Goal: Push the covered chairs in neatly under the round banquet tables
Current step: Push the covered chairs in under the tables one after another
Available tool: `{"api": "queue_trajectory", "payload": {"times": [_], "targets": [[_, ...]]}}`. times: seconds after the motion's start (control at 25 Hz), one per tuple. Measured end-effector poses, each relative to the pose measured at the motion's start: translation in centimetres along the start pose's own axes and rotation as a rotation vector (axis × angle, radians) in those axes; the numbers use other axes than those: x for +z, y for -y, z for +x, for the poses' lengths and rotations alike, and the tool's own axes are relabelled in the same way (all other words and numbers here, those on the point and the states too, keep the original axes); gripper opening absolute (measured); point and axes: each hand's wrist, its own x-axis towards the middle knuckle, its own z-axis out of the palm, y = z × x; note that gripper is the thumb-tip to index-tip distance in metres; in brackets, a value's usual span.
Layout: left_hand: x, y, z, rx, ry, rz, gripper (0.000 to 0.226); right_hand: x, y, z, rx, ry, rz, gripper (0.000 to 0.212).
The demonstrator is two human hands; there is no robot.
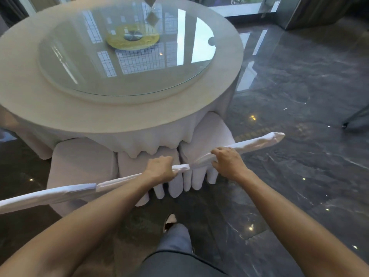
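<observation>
L hand [159, 170] curled closed over top edge of the middle chair's backrest [127, 179], fingers wrapped over the white fabric cover. R hand [225, 161] closed on top edge of the right chair's backrest [255, 144], fabric bunched under the fingers. Both forearms bare, reaching fwd.

Chair covers: white stretch cloth, smooth on seats, gathered into soft folds round the legs. Backrest tops read as thin white bars seen edge-on from above.

3 covered chairs side by side directly in front of hands: left chair [81, 156], middle, right chair seat [209, 134]. Seats partly under the draped edge of the round table [36, 108].

Table: cream cloth w/ scalloped hem, round glass turntable [79, 62] on top, reflective, gold disc [132, 38] at centre. Floor [299, 96] dark polished marble, glossy. One shoe [169, 221] + grey trouser leg below.
</observation>
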Motion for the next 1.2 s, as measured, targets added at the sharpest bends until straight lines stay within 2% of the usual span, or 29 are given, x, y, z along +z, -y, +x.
{"api": "queue_trajectory", "payload": {"times": [0.16,0.32,0.52,0.6,0.76,1.0,1.2], "targets": [[1.1,-7.8,4.2,0.106,-0.037,-0.134,0.052,-0.6,-6.4,0.5,0.082,0.062,-0.109,0.055],[2.8,-13.3,9.0,0.174,-0.01,-0.325,0.059,-0.7,-13.7,1.7,0.132,0.116,-0.173,0.057],[4.2,-17.5,11.8,0.121,-0.089,-0.339,0.041,-0.7,-19.7,3.4,0.105,0.218,-0.217,0.06],[4.7,-18.1,11.7,0.07,-0.138,-0.355,0.035,-0.8,-20.5,4.2,0.086,0.197,-0.198,0.053],[4.7,-18.9,11.5,-0.012,-0.191,-0.368,0.032,-2.5,-19.8,4.9,0.009,0.201,-0.324,0.021],[5.3,-19.5,9.7,-0.138,-0.22,-0.408,0.035,-2.3,-19.5,3.9,-0.153,0.228,-0.336,0.019],[5.4,-19.3,9.9,-0.132,-0.215,-0.387,0.03,-1.9,-19.8,3.9,-0.161,0.239,-0.335,0.018]]}}
